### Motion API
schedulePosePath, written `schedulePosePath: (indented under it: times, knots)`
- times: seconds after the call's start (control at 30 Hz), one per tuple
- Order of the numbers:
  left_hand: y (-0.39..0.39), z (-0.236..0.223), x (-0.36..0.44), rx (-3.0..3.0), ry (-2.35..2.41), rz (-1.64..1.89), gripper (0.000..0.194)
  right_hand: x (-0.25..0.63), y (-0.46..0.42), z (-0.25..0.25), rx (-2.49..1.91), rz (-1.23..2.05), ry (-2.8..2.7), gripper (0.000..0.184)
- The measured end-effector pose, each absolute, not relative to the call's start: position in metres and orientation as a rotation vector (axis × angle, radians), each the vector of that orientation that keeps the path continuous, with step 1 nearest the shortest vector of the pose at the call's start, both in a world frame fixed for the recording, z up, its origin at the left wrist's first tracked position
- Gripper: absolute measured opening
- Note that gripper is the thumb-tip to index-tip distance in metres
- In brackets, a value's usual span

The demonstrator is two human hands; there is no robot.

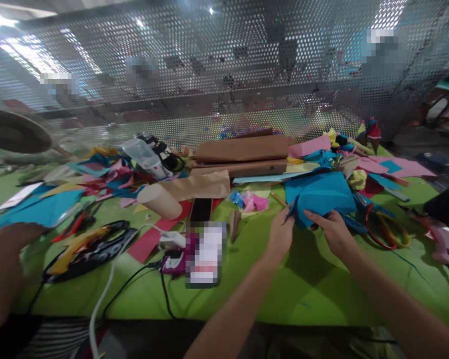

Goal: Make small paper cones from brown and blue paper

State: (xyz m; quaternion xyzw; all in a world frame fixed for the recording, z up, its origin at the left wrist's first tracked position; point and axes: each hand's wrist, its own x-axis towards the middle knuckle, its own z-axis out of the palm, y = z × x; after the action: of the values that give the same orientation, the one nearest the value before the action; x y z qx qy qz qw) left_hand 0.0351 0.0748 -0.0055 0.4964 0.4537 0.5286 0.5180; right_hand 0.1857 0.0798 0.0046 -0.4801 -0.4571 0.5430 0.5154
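Left to right: small brown cone on worktop; left hand pinches left edge of blue paper, right of centre; right hand grips near edge. Light, even tension best avoids creasing.

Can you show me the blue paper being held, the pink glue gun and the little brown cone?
Blue paper (324, 194): head view, middle of the sheet.
Pink glue gun (442, 240): head view, on its body by the handle.
Little brown cone (234, 226): head view, on its side wall.

Left hand, right hand — close, fingers pinched
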Motion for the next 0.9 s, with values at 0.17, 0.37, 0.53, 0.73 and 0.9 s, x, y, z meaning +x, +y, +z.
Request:
schedulePosePath:
  times: [0.17,0.37,0.53,0.73,0.9]
  knots:
    - [0.0710,0.0005,0.0365,1.177,1.077,1.244,0.046,0.1860,0.0806,0.0037,-1.152,1.264,-1.063,0.036]
    - [0.0705,0.0018,0.0381,1.219,1.097,1.216,0.035,0.1856,0.0808,0.0046,-1.151,1.258,-1.108,0.037]
    - [0.0706,-0.0005,0.0388,1.310,1.174,1.209,0.028,0.1850,0.0805,0.0037,-1.126,1.270,-1.150,0.036]
    - [0.0704,-0.0023,0.0411,1.476,1.214,1.243,0.036,0.1856,0.0818,0.0000,-1.110,1.330,-1.229,0.037]
    - [0.0672,0.0035,0.0406,1.380,1.105,1.227,0.033,0.1873,0.0806,0.0031,-1.089,1.349,-1.193,0.037]
